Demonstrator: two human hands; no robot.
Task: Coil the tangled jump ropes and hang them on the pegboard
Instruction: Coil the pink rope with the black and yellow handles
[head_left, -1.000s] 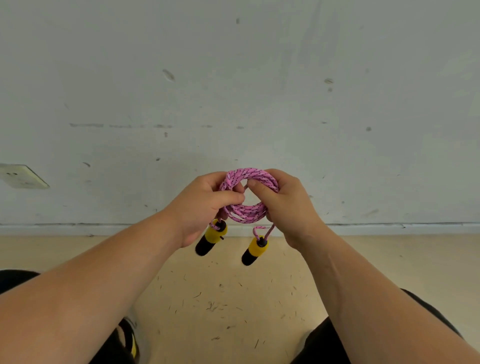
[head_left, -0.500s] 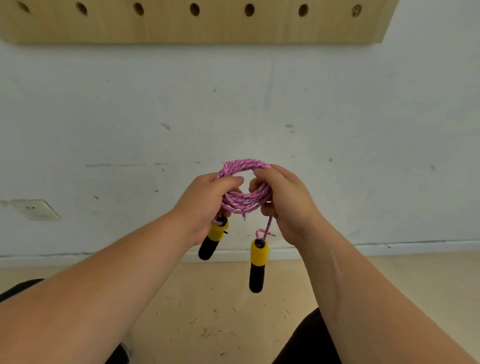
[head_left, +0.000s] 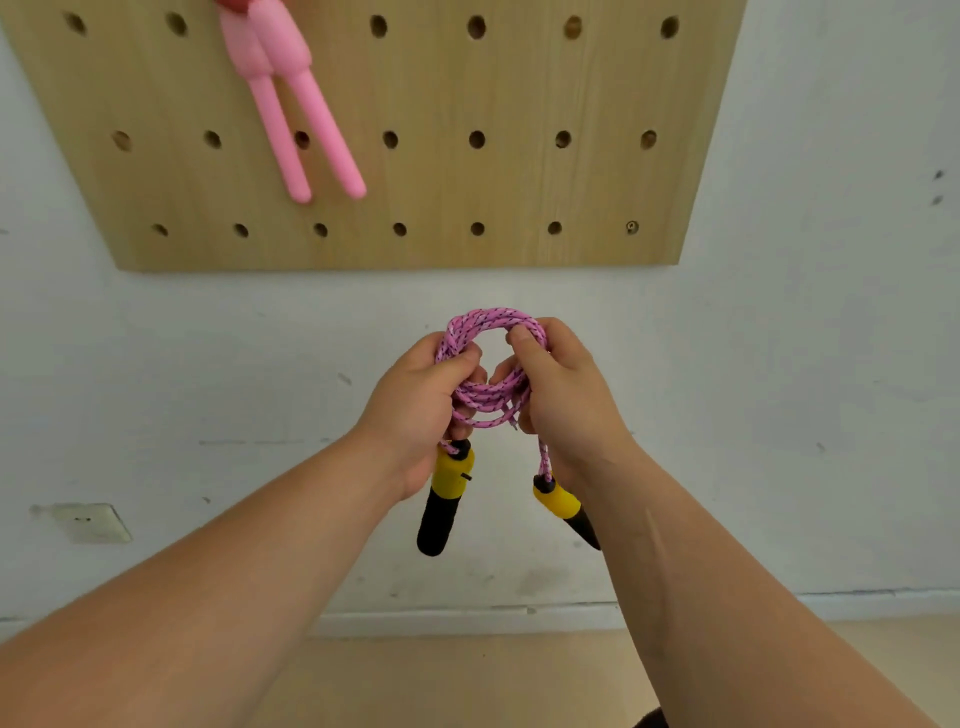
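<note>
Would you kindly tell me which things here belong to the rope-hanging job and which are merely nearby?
Job: pink coiled rope, its yellow-and-black handles, left hand and right hand gripping it, pegboard, pink handles already hanging there.
Nearby only: wall socket, skirting board.

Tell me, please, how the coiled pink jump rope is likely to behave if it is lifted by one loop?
Probably floppy: the pink rope sags in loose loops between the left hand and right hand, so the coil may loosen. Its handles dangle on short tails and would likely swing. The braid looks grippy, not slippery.
</note>
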